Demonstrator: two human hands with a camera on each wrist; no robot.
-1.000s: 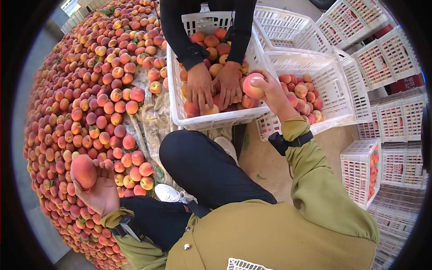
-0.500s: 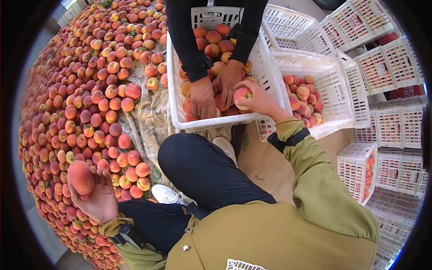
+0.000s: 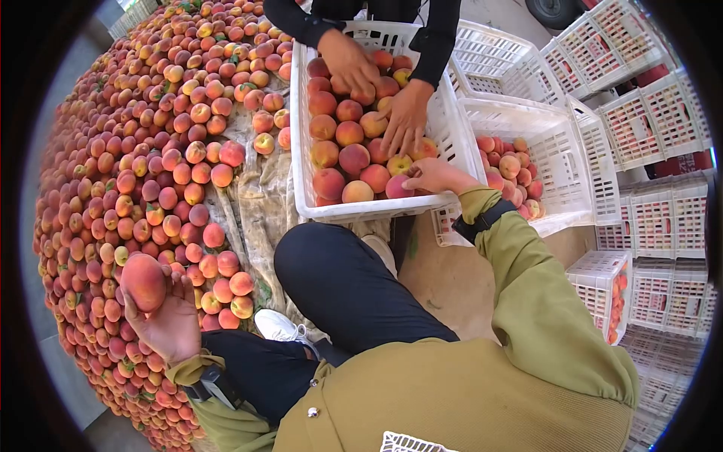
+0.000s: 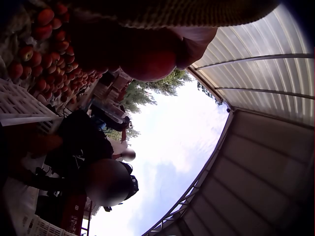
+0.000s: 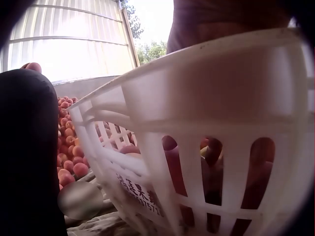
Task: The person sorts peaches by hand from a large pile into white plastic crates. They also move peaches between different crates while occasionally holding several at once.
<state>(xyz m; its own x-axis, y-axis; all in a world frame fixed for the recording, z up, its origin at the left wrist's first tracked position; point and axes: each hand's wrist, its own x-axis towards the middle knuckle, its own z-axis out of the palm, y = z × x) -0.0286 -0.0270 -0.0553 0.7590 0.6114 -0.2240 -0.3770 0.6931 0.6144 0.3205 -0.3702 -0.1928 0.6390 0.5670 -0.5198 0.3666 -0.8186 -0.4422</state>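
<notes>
Peach (image 3: 397,187) now sits at the crate's (image 3: 301,158) near edge — your right hand (image 3: 431,175) rests loosely on it; your left hand (image 3: 172,320) still grips another peach (image 3: 143,281).

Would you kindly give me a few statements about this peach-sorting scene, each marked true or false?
1. The left hand holds a peach raised above the pile of peaches. True.
2. The right hand rests at the near edge of the white crate, on the peaches inside. True.
3. The white crate in front of the knee is empty. False: it is filled with peaches.
4. The other person's hands are on the pile on the ground. False: both are inside the white crate.
5. The crate to the right holds peaches too. True.
</notes>
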